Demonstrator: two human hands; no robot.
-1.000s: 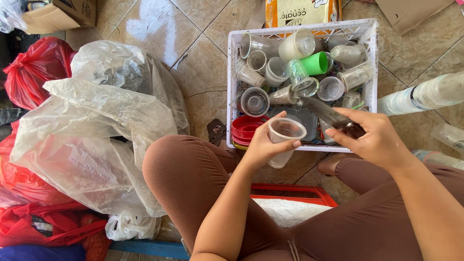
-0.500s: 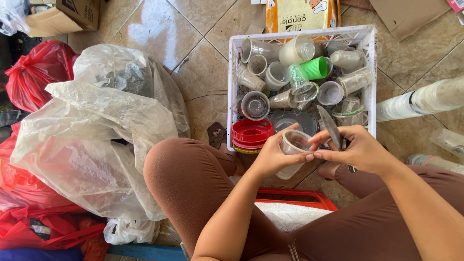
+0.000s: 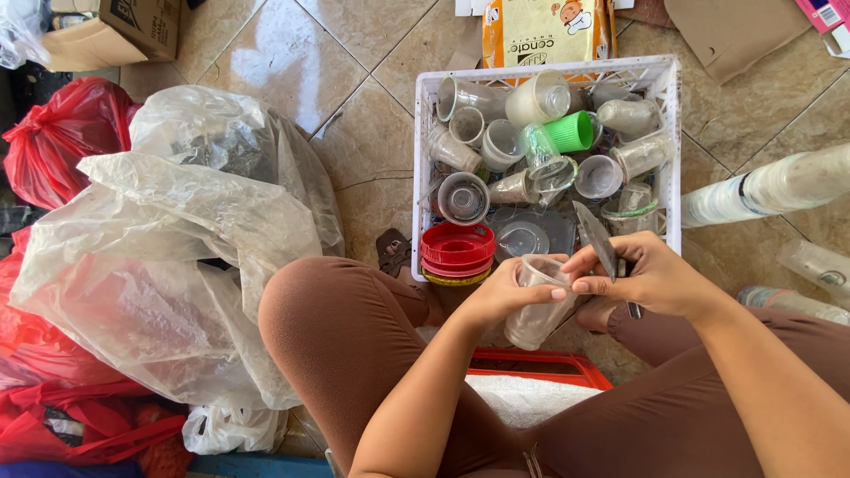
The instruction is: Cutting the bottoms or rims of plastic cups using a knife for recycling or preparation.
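Note:
My left hand (image 3: 496, 296) grips a clear plastic cup (image 3: 534, 310) held mouth up over my lap. My right hand (image 3: 651, 276) is closed around a knife (image 3: 595, 237), its blade pointing up and away, and its fingertips touch the cup's rim. Both hands hover at the near edge of a white plastic crate (image 3: 673, 159) filled with several clear plastic cups, a green cup (image 3: 571, 131) and a stack of red lids (image 3: 458, 248).
A large clear plastic bag (image 3: 168, 265) lies to my left, with red bags (image 3: 62, 142) beyond it. Stacked cups (image 3: 770, 188) lie on the tiled floor at the right. A red crate (image 3: 531, 363) sits between my knees. Cardboard boxes are at the top.
My hands came together and drew back toward my lap. The right hand turned the knife from lying over the crate to blade-up beside the cup, and its fingers now touch the rim.

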